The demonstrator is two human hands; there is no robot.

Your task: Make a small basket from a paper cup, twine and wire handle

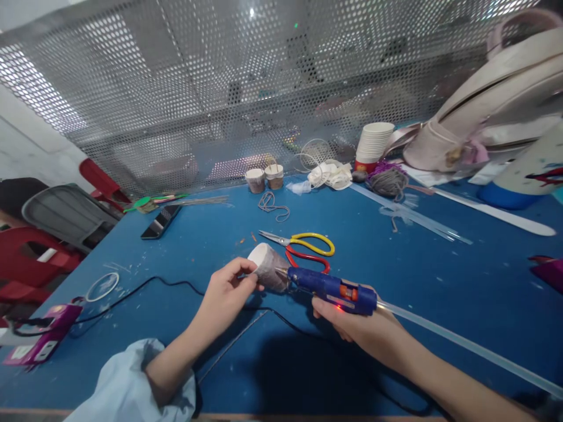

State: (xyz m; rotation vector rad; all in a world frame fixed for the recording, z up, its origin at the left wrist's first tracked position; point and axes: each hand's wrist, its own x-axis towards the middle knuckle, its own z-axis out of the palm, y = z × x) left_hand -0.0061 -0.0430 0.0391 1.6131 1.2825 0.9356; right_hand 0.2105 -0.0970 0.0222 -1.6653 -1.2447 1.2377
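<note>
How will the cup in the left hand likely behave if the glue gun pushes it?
The cup is probably light and easily dented, as it looks papery. It may pivot, since the left hand holds it near one end. Being round and tilted, it could roll if released.

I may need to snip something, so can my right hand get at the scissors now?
Probably not as is: your right hand holds the glue gun, though the scissors lie close by, just beyond it.
</note>
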